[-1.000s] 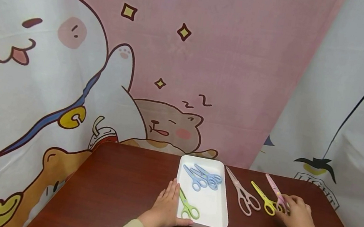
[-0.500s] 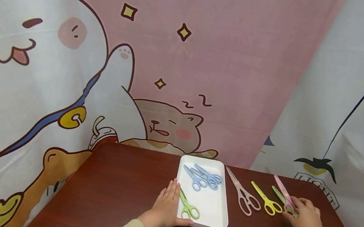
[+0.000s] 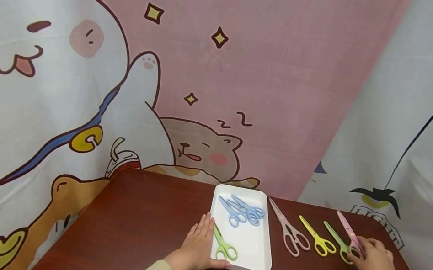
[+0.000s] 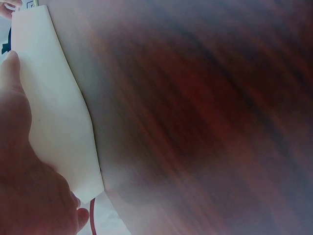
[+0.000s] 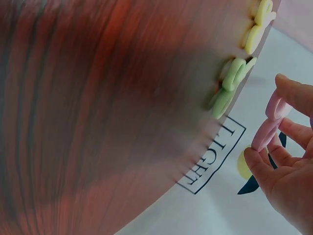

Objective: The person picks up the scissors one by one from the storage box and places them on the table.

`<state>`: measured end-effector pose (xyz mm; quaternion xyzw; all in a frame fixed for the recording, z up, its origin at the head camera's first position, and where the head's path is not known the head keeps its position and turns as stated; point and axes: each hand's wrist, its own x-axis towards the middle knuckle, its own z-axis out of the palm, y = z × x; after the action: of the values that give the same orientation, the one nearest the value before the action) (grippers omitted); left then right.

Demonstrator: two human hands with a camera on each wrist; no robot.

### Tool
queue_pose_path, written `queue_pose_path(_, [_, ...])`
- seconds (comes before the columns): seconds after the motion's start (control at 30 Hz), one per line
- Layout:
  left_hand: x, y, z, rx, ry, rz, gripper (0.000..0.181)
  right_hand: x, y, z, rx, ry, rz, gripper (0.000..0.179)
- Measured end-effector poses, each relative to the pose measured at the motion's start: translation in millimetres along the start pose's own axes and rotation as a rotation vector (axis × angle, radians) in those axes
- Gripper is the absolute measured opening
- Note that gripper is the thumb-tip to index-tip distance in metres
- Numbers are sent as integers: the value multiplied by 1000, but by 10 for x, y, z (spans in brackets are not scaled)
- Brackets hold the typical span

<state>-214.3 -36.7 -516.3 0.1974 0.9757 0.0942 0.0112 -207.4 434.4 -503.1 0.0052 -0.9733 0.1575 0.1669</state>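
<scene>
My right hand [image 3: 375, 263] pinches a pair of pink scissors [image 3: 349, 228] by the handle loops, blades pointing away from me. In the right wrist view the pink loops [image 5: 274, 115] sit between thumb and fingertips, raised off the table. Just left of them lies a pair of pale green scissors [image 3: 338, 239], overlapped by the pink handle in the head view. My left hand [image 3: 196, 246] rests along the near left corner of a white tray [image 3: 253, 260], fingers straight on its side and thumb along its front. Inside are several blue scissors [image 3: 240, 212] and one green pair [image 3: 223, 244].
Between tray and right hand lie yellow scissors [image 3: 316, 236] and larger greyish-pink scissors [image 3: 288, 230]. The dark red wooden table [image 3: 137, 225] ends at a cartoon-printed cloth [image 3: 288, 94] behind it.
My right hand has moved to the right with the pink scissors, off the yellow pair, and the pale green scissors have come into view. The left hand and tray stay in place.
</scene>
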Motion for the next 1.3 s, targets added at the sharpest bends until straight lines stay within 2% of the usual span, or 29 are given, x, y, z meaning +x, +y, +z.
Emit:
queue_pose_path(0.17, [9,-14,34,-5,1,1,130,-9,81,-16,-17,2,-9,58])
queue_pose_path(0.43, [36,-31,90,-29,20,10,132,-15,163,-56,-49,-28,28,57])
queue_pose_path(0.73, [67,-77,217,-4,58,10,135,-67,219,-86,-72,-91,155,59])
queue_pose_path(1.3, [40,-44,148,-13,36,6,133,-76,350,-82,-105,-179,201,54])
